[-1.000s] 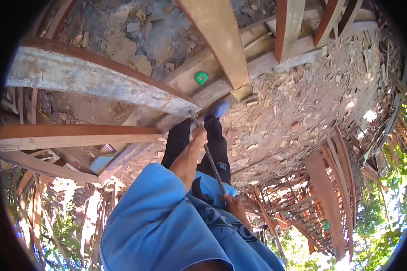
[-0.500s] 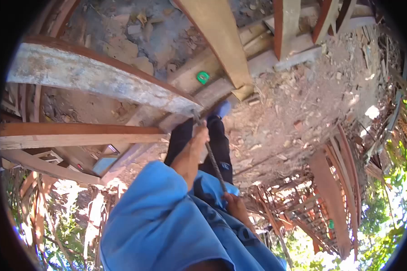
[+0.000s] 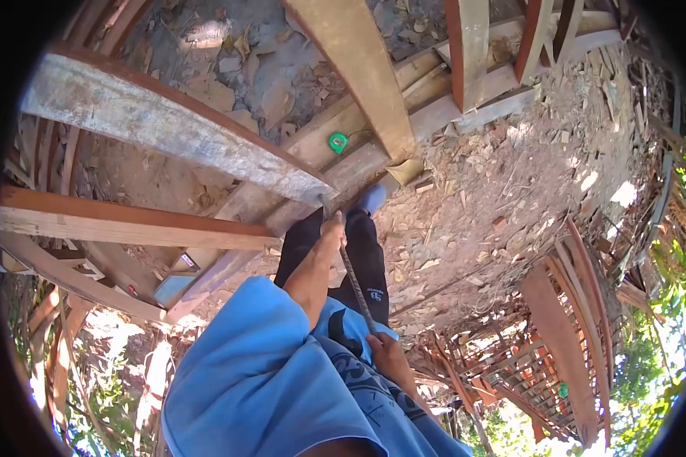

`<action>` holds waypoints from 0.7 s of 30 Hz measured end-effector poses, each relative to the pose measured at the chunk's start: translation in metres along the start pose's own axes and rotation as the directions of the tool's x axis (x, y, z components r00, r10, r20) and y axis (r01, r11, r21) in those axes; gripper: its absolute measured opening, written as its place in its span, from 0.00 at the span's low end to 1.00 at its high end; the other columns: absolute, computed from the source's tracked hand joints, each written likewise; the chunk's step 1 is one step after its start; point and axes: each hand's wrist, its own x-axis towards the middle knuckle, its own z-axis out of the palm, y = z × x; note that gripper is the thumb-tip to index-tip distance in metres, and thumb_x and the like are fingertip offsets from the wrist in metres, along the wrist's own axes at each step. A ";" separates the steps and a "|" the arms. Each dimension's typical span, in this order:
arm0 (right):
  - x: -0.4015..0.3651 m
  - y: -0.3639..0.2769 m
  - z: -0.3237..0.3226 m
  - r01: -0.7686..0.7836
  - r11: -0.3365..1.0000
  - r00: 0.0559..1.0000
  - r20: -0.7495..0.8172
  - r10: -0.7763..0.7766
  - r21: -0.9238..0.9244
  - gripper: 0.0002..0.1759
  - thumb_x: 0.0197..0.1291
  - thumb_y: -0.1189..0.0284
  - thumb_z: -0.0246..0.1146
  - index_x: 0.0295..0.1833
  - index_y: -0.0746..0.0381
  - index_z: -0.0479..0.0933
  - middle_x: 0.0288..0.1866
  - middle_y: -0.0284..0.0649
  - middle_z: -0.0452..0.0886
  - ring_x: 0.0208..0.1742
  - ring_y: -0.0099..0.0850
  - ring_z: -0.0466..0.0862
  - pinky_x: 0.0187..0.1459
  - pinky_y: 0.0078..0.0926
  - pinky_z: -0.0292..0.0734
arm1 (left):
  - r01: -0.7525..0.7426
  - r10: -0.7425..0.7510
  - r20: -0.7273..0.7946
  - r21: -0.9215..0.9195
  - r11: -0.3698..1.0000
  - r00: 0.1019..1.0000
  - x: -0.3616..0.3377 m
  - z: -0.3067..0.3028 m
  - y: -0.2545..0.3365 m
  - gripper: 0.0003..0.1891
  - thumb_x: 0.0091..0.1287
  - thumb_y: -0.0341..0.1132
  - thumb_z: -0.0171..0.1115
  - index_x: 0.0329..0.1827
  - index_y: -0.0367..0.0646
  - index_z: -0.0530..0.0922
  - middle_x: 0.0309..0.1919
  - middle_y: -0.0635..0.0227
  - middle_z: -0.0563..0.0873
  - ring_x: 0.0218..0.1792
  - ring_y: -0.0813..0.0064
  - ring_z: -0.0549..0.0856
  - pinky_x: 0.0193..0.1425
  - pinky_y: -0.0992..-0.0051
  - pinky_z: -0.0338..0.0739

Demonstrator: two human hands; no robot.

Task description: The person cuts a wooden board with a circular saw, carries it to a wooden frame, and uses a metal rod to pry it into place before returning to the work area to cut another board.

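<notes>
A long dark ribbed metal bar [image 3: 357, 282] runs between my two hands. My left hand [image 3: 333, 231] is wrapped around its upper part, arm stretched forward. My right hand [image 3: 389, 356] grips the lower end close to my blue shirt. The bar's far tip meets the end of a whitish, weathered wooden beam [image 3: 190, 137], just beyond my left hand. Part of the bar is hidden by my fingers. A green tape measure [image 3: 338, 142] lies on a plank [image 3: 312, 137] past the beam's end.
A wide tan board [image 3: 358, 72] leans across the planks ahead. Reddish beams [image 3: 137, 219] extend to the left, and upright boards [image 3: 469, 53] stand at upper right. Wood chips litter the ground [image 3: 472, 206]. Stacked timber [image 3: 564, 335] lies at lower right. My blue shoe [image 3: 372, 199] is by the planks.
The view has shifted slightly, so the beams on the left appear tilted more. Both hands keep their hold on the bar, whose tip stays at the weathered beam's end.
</notes>
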 end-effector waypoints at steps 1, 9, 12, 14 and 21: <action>0.004 0.015 -0.001 0.021 0.998 0.997 -0.074 -0.025 -0.061 0.24 0.70 0.53 0.57 0.47 0.66 0.80 0.36 0.62 0.83 0.45 0.60 0.83 0.45 0.53 0.75 | -0.054 0.053 -0.027 -0.029 0.998 0.998 0.001 0.003 -0.006 0.34 0.71 0.62 0.57 0.28 0.32 0.75 0.14 0.65 0.71 0.09 0.69 0.70 0.11 0.68 0.65; 0.094 0.164 0.005 0.179 0.953 0.950 -0.210 -0.232 -0.244 0.26 0.69 0.52 0.59 0.36 0.68 0.80 0.25 0.57 0.80 0.29 0.57 0.82 0.32 0.47 0.73 | -0.171 0.158 -0.142 -0.088 0.981 0.977 -0.002 0.027 -0.047 0.40 0.70 0.65 0.55 0.48 0.22 0.75 0.21 0.64 0.76 0.14 0.70 0.75 0.13 0.71 0.69; 0.097 0.163 -0.004 0.347 0.936 0.904 -0.247 -0.350 -0.057 0.27 0.70 0.51 0.59 0.35 0.69 0.79 0.22 0.55 0.77 0.23 0.48 0.78 0.29 0.45 0.70 | -0.192 0.198 0.019 -0.172 0.966 0.980 0.013 0.020 -0.051 0.38 0.70 0.63 0.56 0.51 0.24 0.75 0.21 0.64 0.77 0.16 0.71 0.78 0.17 0.70 0.74; 0.102 0.167 -0.010 0.111 0.985 0.984 -0.124 -0.127 -0.131 0.28 0.70 0.49 0.58 0.37 0.66 0.82 0.25 0.54 0.81 0.27 0.50 0.80 0.32 0.42 0.74 | -0.204 0.235 0.140 -0.206 0.957 0.962 0.009 0.019 -0.053 0.36 0.70 0.62 0.57 0.51 0.27 0.75 0.21 0.64 0.76 0.17 0.70 0.79 0.18 0.69 0.77; 0.099 0.177 -0.021 0.270 0.963 0.938 -0.220 -0.267 -0.019 0.28 0.72 0.53 0.57 0.31 0.69 0.76 0.19 0.55 0.71 0.22 0.37 0.69 0.28 0.43 0.66 | -0.508 0.970 -0.243 0.836 0.207 -0.005 -0.008 -0.129 0.051 0.21 0.79 0.48 0.45 0.35 0.38 0.73 0.30 0.55 0.77 0.34 0.50 0.77 0.44 0.50 0.70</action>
